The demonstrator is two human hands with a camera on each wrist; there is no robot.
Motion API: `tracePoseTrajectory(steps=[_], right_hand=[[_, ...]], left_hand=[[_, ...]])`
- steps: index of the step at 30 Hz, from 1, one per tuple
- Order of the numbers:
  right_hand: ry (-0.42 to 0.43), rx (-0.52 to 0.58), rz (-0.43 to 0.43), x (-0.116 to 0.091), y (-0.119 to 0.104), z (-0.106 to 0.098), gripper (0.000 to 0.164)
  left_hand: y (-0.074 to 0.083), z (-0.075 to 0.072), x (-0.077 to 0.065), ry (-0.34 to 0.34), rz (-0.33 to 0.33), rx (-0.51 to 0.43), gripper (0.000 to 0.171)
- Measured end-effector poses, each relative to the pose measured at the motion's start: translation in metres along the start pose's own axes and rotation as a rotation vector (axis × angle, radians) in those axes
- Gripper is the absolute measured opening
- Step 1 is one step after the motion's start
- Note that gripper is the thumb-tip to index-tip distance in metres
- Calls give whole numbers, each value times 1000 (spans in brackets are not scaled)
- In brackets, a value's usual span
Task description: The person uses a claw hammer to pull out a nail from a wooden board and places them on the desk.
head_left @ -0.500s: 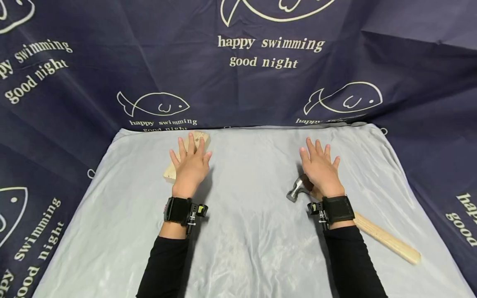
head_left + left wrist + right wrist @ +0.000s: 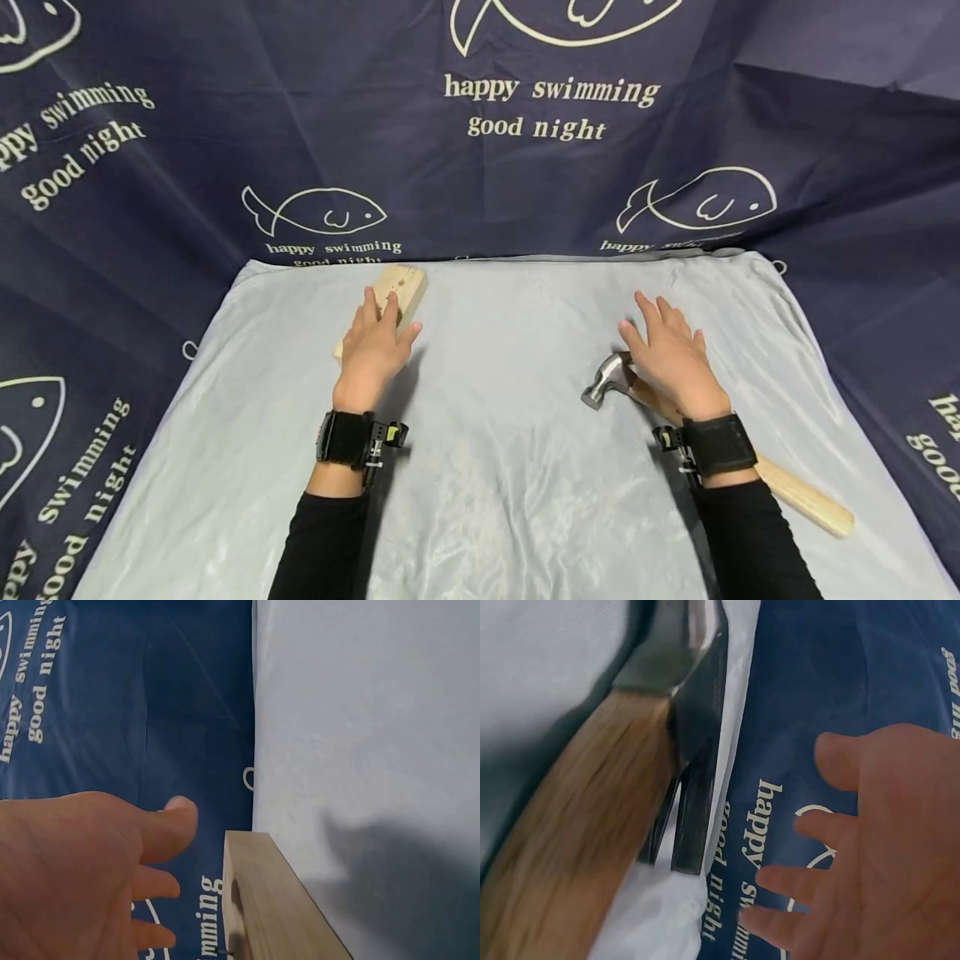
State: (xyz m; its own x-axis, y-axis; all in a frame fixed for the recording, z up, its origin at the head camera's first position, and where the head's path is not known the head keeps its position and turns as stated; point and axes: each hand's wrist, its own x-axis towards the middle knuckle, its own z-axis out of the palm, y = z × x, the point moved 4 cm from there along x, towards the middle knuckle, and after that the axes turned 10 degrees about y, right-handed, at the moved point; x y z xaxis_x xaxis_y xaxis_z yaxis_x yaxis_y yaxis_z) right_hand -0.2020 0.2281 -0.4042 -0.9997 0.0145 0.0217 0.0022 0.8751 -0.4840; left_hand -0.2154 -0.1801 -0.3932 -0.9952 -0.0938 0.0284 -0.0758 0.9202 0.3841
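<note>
A pale wooden block lies toward the back left of the table. Over its near part hovers my left hand, fingers spread and slightly bent; the left wrist view shows a gap between that hand and the block. On the right lies a claw hammer with a metal head and a wooden handle slanting toward the near right. My right hand is above the hammer, hiding part of its head and handle. In the right wrist view, the hand stands apart from the hammer handle, holding nothing.
A pale, shiny cloth covers the table. Dark blue fabric printed with fish and lettering hangs behind it and along both sides. Each wrist wears a black strap with a small camera mount.
Both hands have drawn back a little toward the person, the right one also shifting right. Their fingers are less widely spread. More of the block's far end and the hammer head shows; neither has visibly moved.
</note>
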Motion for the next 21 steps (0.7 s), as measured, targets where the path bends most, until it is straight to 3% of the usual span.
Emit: tracePoseTrajectory(steps=[6,11,16,21], right_hand=[[-55,0,-52,-15,11,-4,60],[-68,-18,-67,-24,17,-7,60],[-120,-38,-79,-38,21,-9,69],[-125,-77,-63,-53,24,-14,78]], left_hand=[[-7,2,-8,-21,-34,-24,68],[-13,1,-10,43,-83,-34,77],[-24,0,-7,95,-91,-13,85],[-38,0,-3,51,-156,-14,99]])
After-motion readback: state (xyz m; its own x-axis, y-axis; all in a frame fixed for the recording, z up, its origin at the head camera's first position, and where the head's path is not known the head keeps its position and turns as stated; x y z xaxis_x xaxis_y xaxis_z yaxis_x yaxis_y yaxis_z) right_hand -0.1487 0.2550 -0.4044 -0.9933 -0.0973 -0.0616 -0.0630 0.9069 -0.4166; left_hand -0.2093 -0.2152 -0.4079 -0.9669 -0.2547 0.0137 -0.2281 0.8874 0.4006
